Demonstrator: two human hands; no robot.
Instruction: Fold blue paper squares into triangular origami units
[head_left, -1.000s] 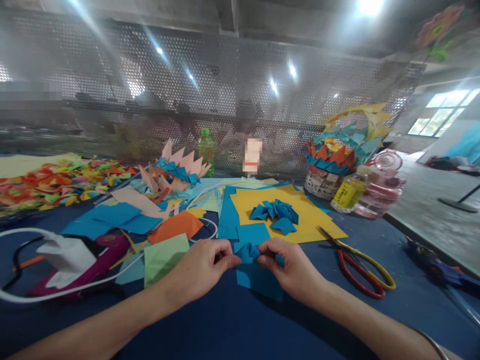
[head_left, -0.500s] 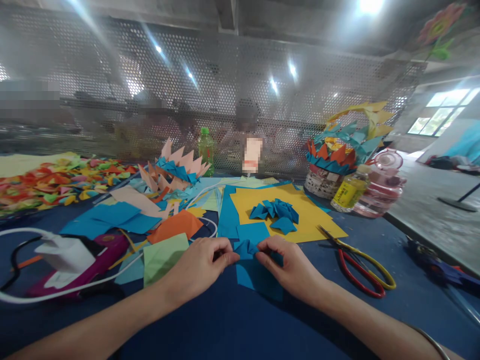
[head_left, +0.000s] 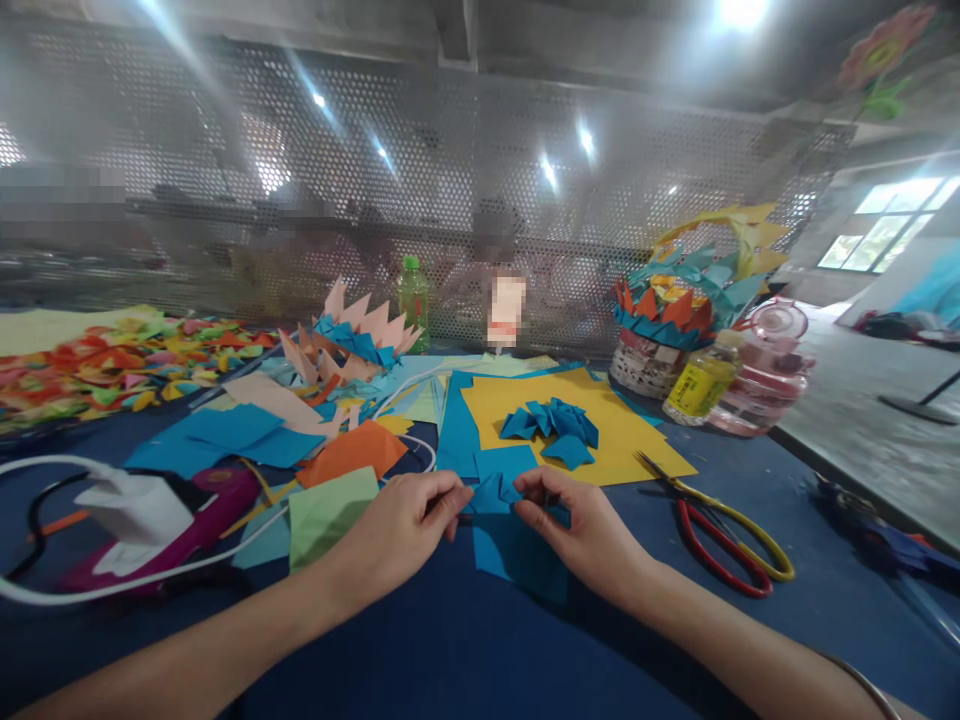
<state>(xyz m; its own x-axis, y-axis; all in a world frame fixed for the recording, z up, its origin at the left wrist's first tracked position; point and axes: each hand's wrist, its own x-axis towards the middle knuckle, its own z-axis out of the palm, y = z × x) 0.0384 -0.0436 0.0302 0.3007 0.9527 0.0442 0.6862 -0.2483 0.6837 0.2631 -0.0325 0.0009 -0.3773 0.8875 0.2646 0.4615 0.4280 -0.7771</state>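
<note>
Between my hands is a small folded piece of blue paper (head_left: 495, 494). My left hand (head_left: 420, 515) pinches its left corner between thumb and forefinger. At the other end, my right hand (head_left: 574, 515) pinches the right corner the same way. Flat blue paper (head_left: 510, 547) lies on the table just beneath and nearer to me, and another blue square (head_left: 510, 461) lies just beyond. Behind them, several folded blue pieces (head_left: 555, 425) are heaped on a yellow sheet (head_left: 630, 460).
Scissors (head_left: 724, 535) with red and yellow handles lie right of my right hand. On the left are a power strip (head_left: 180, 525) with a white charger and cable, a green sheet (head_left: 326, 520) and orange paper (head_left: 356, 452). Bottles (head_left: 701, 385) stand at the back right.
The folded blue paper has tilted up a little between my fingers. My left hand's fingers have shifted slightly left; my right hand has hardly moved.
</note>
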